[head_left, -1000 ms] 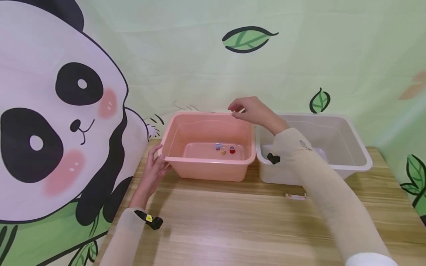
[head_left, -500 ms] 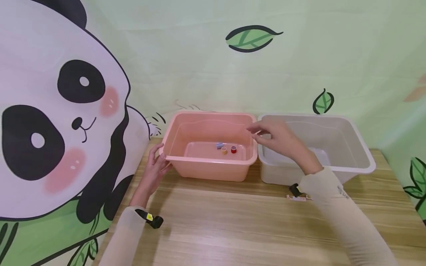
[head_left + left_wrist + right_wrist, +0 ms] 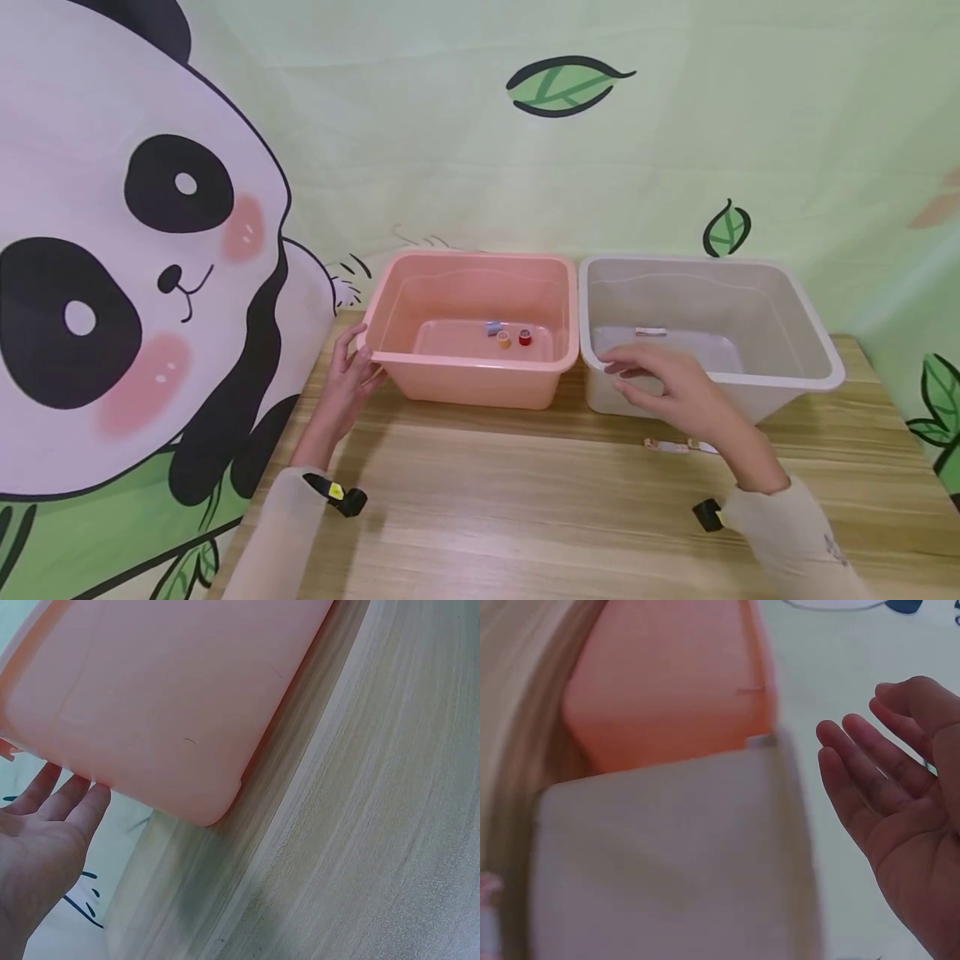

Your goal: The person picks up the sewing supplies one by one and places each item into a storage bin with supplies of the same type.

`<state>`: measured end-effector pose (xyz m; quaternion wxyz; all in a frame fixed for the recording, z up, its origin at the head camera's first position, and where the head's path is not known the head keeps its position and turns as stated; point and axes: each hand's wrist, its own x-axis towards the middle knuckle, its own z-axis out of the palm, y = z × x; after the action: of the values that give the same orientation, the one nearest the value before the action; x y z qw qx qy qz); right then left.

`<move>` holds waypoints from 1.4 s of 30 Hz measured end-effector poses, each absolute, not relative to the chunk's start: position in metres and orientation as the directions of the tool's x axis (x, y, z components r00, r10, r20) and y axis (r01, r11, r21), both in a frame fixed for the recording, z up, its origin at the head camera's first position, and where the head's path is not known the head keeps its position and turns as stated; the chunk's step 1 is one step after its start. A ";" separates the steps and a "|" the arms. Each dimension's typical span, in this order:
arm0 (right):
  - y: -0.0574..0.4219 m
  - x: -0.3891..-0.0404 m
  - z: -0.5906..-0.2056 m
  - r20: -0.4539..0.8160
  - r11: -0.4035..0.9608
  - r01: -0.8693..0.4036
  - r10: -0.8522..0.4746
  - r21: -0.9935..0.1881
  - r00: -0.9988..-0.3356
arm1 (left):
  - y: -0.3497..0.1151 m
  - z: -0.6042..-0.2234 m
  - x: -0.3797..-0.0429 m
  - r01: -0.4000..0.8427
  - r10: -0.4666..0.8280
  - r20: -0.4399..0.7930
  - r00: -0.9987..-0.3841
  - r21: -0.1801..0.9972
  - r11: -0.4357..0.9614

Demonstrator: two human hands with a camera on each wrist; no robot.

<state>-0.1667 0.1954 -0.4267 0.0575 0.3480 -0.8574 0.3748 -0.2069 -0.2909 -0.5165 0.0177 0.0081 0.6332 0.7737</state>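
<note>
Right hand (image 3: 678,392) withdrew, obscuring grey rim (image 3: 780,382).

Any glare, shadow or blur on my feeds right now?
Head: mostly sharp, soft glare on the near part of the table; left wrist: dimmer, soft shadow beside the pink tub; right wrist: both pink tub and grey tub blurred, right hand crisper.

Grey bin (image 3: 667,855) blurry in right-wrist view

Wood-grain table (image 3: 480,508): pink tub (image 3: 472,385), grey tub (image 3: 697,292), small pale pieces (image 3: 666,447).
</note>
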 end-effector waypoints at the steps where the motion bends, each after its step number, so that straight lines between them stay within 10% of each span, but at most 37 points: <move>1: 0.199 -0.162 -0.433 0.356 0.480 -0.632 -0.547 -0.608 -0.758 | -0.291 -0.517 -0.207 -0.016 0.038 -0.009 -0.999 0.981 -0.194; 34: 0.363 -0.104 -0.575 0.196 0.794 -0.198 -0.101 -0.574 -0.975 | -0.289 -0.516 -0.213 -0.005 0.038 0.002 -0.999 0.982 -0.187; 42: 0.356 -0.119 -0.595 0.332 0.787 -0.340 -0.183 -0.514 -0.925 | -0.293 -0.520 -0.209 -0.014 0.036 -0.006 -0.999 0.977 -0.211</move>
<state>-0.1189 0.3556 -0.5953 0.1336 0.1397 -0.9359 0.2946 -0.2095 -0.2928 -0.5196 0.0160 0.0089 0.6277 0.7782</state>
